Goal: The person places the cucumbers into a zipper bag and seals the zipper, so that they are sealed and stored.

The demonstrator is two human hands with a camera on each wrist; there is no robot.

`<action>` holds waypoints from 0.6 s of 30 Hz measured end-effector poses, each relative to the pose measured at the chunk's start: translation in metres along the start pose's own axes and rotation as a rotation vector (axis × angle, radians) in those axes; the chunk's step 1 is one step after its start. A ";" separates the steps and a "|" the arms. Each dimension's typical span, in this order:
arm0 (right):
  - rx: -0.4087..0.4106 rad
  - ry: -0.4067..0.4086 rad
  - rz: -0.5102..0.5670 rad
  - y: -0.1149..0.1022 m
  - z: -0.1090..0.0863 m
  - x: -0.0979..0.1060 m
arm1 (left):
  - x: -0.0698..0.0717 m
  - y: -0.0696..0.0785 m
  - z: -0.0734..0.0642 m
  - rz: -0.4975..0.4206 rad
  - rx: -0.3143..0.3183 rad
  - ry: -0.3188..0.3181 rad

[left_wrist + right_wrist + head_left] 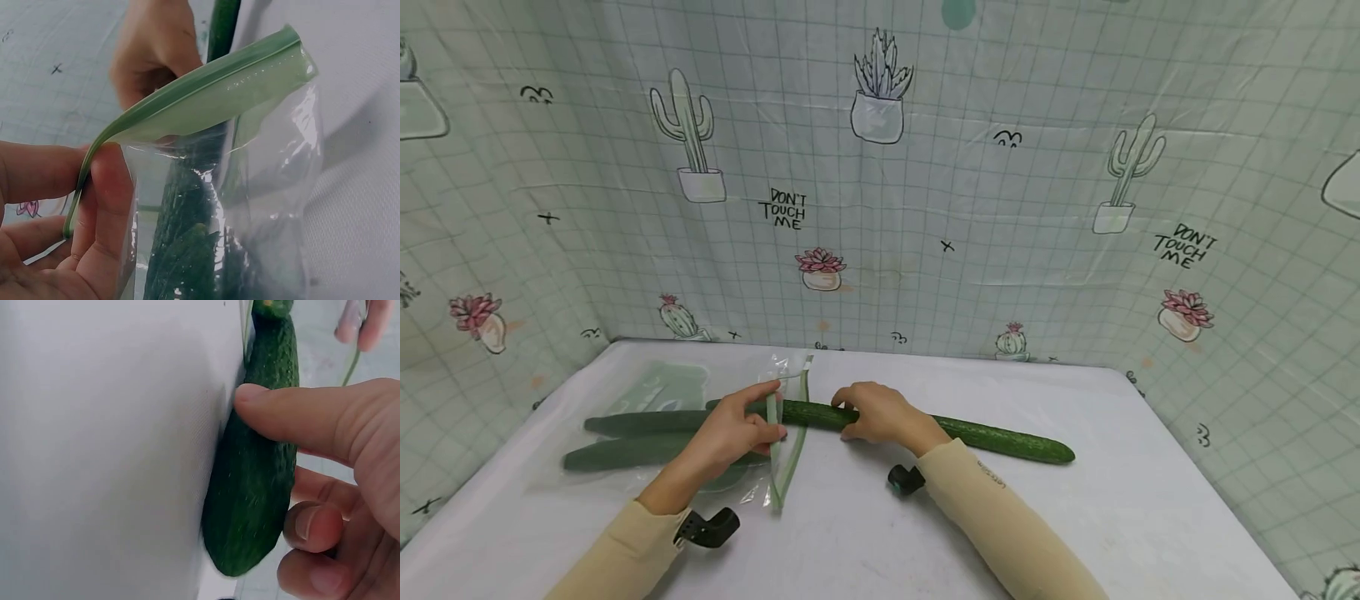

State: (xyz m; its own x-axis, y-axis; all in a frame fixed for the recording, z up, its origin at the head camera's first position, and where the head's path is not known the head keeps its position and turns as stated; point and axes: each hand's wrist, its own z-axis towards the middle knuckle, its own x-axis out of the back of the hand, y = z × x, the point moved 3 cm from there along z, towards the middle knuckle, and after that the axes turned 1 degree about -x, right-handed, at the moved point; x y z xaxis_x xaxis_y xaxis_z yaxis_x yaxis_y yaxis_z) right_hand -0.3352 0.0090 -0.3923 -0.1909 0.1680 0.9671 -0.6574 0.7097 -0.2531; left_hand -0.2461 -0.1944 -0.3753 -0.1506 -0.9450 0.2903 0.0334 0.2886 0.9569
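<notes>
My left hand [730, 429] pinches the green-edged rim of a clear zip bag [792, 467], its mouth facing right. In the left wrist view, the thumb and fingers [112, 181] sit on either side of the green zip strip [206, 78]. Inside the bag lie cucumbers [625, 452], seen through the plastic. My right hand [887, 412] grips a long cucumber [1007, 442] around its middle, thumb on one side and fingers on the other. Its left part reaches the bag's mouth; its right end lies over the table. Another cucumber's end [273, 307] shows beyond it in the right wrist view.
A white cloth [1112, 517] covers the table. Behind and at both sides hangs a checked curtain [925, 192] with cactus prints. The bag bears a pale green print [670, 387]. Black wrist cameras [711, 529] sit at both cuffs.
</notes>
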 end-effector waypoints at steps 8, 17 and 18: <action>-0.018 -0.002 -0.029 0.011 -0.011 -0.001 | 0.001 0.001 -0.002 -0.016 -0.005 0.000; 0.031 0.017 -0.008 0.014 -0.015 -0.001 | 0.000 0.002 -0.002 -0.016 -0.011 0.010; 0.038 0.023 -0.004 0.014 -0.014 -0.001 | 0.000 0.002 -0.001 -0.015 -0.013 0.008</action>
State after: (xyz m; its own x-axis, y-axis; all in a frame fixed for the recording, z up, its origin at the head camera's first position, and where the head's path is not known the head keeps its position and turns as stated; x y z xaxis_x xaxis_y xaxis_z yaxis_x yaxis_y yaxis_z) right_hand -0.3338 0.0284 -0.3966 -0.1717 0.1816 0.9683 -0.6857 0.6837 -0.2498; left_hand -0.2447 -0.1946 -0.3733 -0.1433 -0.9504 0.2760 0.0441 0.2724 0.9612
